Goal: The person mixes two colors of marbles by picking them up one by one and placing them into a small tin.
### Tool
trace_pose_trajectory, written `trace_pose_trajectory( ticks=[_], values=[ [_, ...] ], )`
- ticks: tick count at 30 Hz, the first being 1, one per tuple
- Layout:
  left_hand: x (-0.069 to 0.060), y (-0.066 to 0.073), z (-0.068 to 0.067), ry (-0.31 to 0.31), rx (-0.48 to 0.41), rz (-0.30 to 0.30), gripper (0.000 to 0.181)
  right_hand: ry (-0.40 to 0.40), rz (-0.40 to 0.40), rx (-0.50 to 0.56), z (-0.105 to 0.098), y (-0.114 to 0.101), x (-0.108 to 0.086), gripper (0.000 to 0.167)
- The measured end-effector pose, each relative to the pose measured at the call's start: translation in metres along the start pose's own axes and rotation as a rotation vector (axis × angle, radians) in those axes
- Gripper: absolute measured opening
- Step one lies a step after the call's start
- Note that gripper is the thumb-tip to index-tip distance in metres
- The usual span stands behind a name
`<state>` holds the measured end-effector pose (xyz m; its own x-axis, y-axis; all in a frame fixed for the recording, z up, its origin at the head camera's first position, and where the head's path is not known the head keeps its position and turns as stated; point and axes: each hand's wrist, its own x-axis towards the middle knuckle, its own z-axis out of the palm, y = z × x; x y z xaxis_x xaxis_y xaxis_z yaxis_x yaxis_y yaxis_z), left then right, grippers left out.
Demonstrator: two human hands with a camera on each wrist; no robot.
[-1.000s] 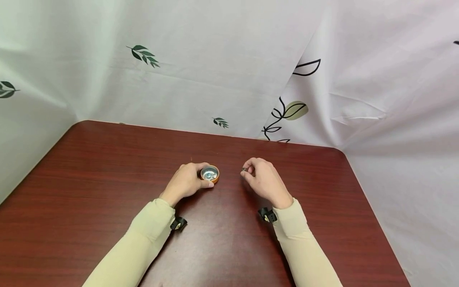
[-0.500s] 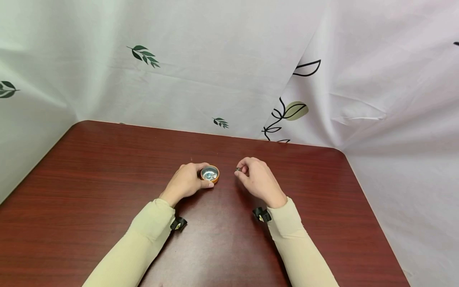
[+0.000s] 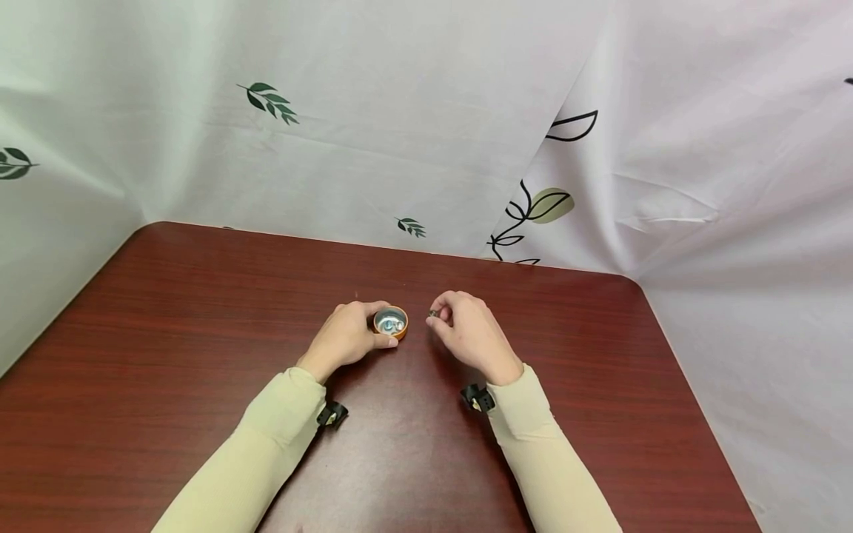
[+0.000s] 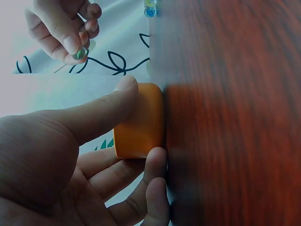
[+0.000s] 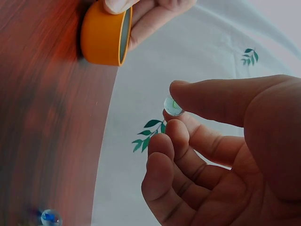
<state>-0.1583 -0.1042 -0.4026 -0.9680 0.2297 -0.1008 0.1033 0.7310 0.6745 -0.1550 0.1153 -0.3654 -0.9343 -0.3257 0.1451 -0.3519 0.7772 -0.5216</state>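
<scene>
Long pale cream sleeves [image 3: 240, 463]; small black wrist cameras [image 3: 332, 414]; bare fingers [image 5: 160, 176].

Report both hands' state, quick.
Left hand: grips the orange container by its sides.
Right hand: pinches a clear marble.

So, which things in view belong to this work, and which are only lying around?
Work:
orange container, in left grip
clear-green marble, in right grip
loose blue marble, probably

Background only:
table
leaf-printed cloth
wrist cameras

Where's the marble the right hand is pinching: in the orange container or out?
Out: the right hand pinches the marble beside the orange container, a clear gap between them in both wrist views.
</scene>
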Motion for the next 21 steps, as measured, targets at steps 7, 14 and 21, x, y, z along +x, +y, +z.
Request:
trace_pose_trajectory(
  ticks=[7, 14, 21],
  values=[
    [0.000, 0.000, 0.000, 0.004, 0.001, 0.011, 0.064, -0.007, -0.006, 0.006, 0.004, -0.004, 0.002, 0.007],
    [0.000, 0.000, 0.001, 0.003, 0.005, 0.016, 0.064, -0.013, -0.014, 0.005, 0.010, -0.008, 0.005, 0.006],
    [0.000, -0.001, 0.001, 0.007, 0.009, 0.024, 0.061, -0.020, -0.031, 0.006, 0.016, -0.012, 0.007, 0.006]
  ],
)
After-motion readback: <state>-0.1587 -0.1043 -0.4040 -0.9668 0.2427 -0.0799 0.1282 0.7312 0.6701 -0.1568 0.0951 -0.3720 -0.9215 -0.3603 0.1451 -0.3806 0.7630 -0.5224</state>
